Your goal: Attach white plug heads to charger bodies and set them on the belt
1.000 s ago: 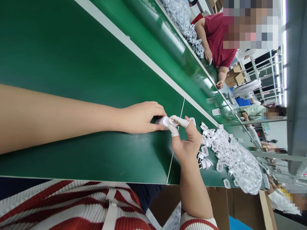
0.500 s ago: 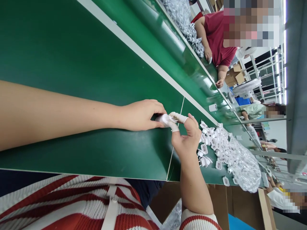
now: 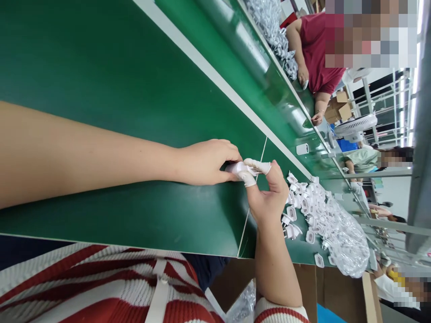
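Slipping looks like the main risk for the white plug [image 3: 236,168]: its casing is smooth and rounded, and two thin finger covers [image 3: 249,180] sit between it and the right thumb and forefinger, so a loose grip could let it turn or drop. A crooked push could, I judge, also strain the slim metal pins [image 3: 257,169] that show by those fingertips, or press their ends into the skin. The plug itself is pale and glossy, its body partly hidden by fingers, so its far side and any marks cannot be read. It is held between the two hands over the green table [image 3: 151,215], just left of a thin white seam; whether it touches the surface I cannot tell.

The left hand [image 3: 202,161] grips the body between thumb and fingers, back of the hand upward. The right hand [image 3: 269,197] pinches the pin end between its covered thumb and forefinger.

Just beyond the right hand lies a loose heap of similar plugs [image 3: 313,206], with a clear plastic bag [image 3: 350,244] against it; a careless elbow or wrist could scatter the nearest ones. Farther off, across the strip, sits a co-worker in a red top [image 3: 313,49].
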Motion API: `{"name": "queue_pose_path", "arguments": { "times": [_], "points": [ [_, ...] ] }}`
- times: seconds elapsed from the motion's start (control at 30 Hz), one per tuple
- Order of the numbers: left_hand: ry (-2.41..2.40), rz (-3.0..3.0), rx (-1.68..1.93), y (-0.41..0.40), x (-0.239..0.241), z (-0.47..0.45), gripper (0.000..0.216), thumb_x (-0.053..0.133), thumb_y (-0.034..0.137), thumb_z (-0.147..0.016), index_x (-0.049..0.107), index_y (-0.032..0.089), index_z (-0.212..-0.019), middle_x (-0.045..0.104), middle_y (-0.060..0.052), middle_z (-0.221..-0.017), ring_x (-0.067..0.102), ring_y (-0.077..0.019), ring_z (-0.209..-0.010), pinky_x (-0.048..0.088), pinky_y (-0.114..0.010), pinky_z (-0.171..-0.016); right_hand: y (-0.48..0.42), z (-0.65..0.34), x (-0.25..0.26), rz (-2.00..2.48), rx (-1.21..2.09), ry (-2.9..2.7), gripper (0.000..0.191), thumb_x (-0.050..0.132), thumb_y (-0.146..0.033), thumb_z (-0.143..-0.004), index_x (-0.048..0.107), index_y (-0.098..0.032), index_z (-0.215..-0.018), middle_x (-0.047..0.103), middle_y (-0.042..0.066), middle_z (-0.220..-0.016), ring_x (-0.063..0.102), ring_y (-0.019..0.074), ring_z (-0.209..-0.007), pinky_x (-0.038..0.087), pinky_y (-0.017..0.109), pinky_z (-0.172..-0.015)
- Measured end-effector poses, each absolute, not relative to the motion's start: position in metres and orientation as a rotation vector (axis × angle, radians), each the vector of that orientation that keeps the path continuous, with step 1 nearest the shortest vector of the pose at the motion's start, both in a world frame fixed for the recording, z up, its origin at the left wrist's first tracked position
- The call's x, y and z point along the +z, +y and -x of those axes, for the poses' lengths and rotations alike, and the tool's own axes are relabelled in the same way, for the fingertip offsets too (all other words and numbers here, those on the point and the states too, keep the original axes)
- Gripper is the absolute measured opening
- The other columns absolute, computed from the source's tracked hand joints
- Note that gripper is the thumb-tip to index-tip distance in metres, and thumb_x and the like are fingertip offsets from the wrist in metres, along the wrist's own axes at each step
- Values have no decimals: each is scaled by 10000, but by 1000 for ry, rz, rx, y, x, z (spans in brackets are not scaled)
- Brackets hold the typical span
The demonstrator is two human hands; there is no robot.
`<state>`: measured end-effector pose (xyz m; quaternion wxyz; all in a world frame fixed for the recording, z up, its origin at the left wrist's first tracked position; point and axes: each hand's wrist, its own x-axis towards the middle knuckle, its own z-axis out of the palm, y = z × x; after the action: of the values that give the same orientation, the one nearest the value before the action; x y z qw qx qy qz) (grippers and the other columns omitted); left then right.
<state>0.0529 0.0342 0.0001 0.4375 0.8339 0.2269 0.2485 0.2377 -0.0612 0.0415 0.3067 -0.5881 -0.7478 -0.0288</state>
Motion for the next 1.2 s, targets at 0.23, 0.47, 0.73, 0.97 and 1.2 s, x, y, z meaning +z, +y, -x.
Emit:
{"name": "queue_pose_path", "arguments": {
  "times": [0.23,0.47,0.73,0.97,1.2],
  "points": [
    [588,-2101,556,34,6,-52,217,681,403,-908,731,197,-953,743,-59,-1015,635,-255,-1001,455,-362,-879,-60,-237,52,1634,-235,-2139,97,708,-264,-927,719,-300,-1016,732,-39,-851,691,183,-795,350,569,-1217],
    [575,-2053,629,34,2,-49,428,691,488,-866,716,216,-1196,751,-57,-1080,659,-254,-1031,486,-346,-896,-61,-234,36,1608,-171,-1998,148,711,-354,-938,734,-314,-1078,736,-33,-869,700,196,-854,323,586,-1248],
    [689,-1894,567,41,7,-58,470,733,595,-826,764,242,-1135,798,-25,-1036,723,-240,-941,549,-341,-843,-59,-257,39,1812,-90,-1792,473,578,-352,-1017,571,-255,-1480,741,101,-1295,695,247,-1149,380,553,-1217],
    [1272,-1749,895,138,14,-75,531,731,517,-864,721,193,-1284,756,-12,-1219,698,-252,-1127,521,-339,-999,-53,-287,48,2669,-16,-1628,521,492,-140,-981,570,-151,-1496,630,197,-1496,599,363,-1350,321,562,-1205],
    [1638,-1717,1003,215,16,-76,392,781,269,-807,710,167,-1178,761,-126,-1176,713,-328,-1097,553,-402,-967,-53,-281,46,2414,5,-1865,485,518,-67,-914,647,-167,-1370,664,154,-1286,646,308,-1174,480,398,-973]
  ]
}}
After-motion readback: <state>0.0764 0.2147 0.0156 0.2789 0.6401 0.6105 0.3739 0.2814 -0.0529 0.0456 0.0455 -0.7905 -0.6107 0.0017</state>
